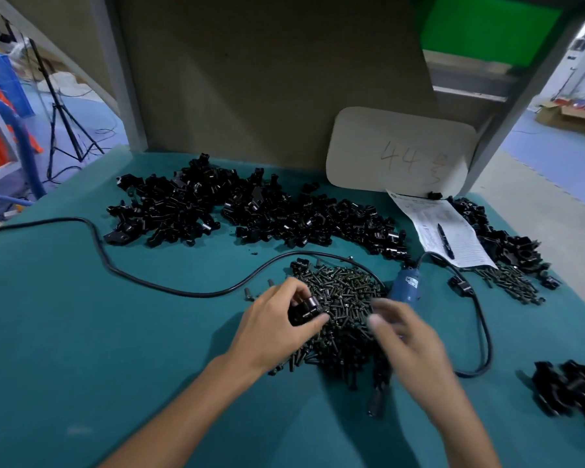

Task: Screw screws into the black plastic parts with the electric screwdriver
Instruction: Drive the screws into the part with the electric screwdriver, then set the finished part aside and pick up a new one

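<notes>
My left hand grips a black plastic part just above the left edge of a heap of dark screws in the middle of the teal table. My right hand is blurred and hovers over the right side of that heap, fingers spread; I cannot tell whether it pinches a screw. The blue electric screwdriver lies on the table just behind my right hand, its black cord looping left. A long pile of black plastic parts stretches across the back of the table.
A second heap of screws and more black parts lie at the right, beside a paper sheet with a pen. Several black parts sit at the near right edge. A white board leans on the back panel.
</notes>
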Demonstrator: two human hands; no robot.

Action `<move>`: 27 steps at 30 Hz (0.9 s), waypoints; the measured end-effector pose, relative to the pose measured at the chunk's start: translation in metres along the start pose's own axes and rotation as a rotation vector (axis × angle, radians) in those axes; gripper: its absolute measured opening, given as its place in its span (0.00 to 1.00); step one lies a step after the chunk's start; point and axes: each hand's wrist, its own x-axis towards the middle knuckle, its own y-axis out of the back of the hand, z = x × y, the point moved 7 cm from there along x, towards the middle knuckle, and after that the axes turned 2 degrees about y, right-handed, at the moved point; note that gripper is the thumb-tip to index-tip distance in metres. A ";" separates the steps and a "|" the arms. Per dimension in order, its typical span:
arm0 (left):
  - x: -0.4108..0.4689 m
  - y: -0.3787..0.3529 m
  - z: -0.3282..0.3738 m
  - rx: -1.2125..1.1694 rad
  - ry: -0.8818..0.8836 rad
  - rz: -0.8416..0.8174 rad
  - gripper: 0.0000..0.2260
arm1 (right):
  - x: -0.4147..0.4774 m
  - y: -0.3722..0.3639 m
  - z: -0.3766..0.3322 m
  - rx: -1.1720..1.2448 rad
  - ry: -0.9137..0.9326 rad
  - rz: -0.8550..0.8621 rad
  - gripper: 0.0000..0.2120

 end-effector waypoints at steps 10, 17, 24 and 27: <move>0.011 -0.062 0.063 -0.103 -0.162 -0.149 0.29 | -0.024 0.022 0.008 0.339 -0.077 0.213 0.18; 0.023 -0.063 0.045 -0.210 -0.023 -0.093 0.23 | -0.070 0.179 0.086 0.026 -0.348 0.695 0.11; 0.025 -0.068 0.036 -0.189 0.016 -0.097 0.15 | -0.103 0.277 0.162 -0.406 -0.653 0.780 0.16; 0.028 -0.063 0.031 -0.192 0.036 -0.063 0.11 | -0.097 0.278 0.179 -0.371 -0.664 0.735 0.20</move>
